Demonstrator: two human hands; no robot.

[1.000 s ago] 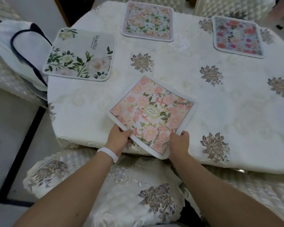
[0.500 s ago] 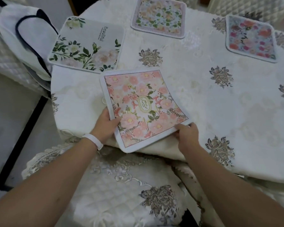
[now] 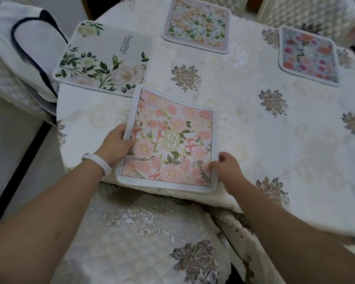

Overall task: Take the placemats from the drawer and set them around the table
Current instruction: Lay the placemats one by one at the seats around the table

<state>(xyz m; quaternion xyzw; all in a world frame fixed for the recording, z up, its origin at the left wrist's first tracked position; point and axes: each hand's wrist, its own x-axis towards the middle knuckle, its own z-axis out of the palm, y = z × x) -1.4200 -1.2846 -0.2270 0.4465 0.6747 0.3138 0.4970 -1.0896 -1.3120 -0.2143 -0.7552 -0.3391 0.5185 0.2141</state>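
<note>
The pink placemat lay on the table at its 6 o'clock edge, long axis roughly 12 to 6. The left hand pinched the mat's 9 o'clock border; the right hand pinched its 4 o'clock corner. Neither hand was nearer; final squaring probably needed both.

Both hands are on the pink placemat at the near edge of the table. The left hand grips its left side, thumb on top; the right hand pinches its near right corner. Three more placemats lie further in: a white-flowered one toward the left edge, just beside the pink one's far corner, a pastel one at the far edge and a bright one toward the far right.
</note>
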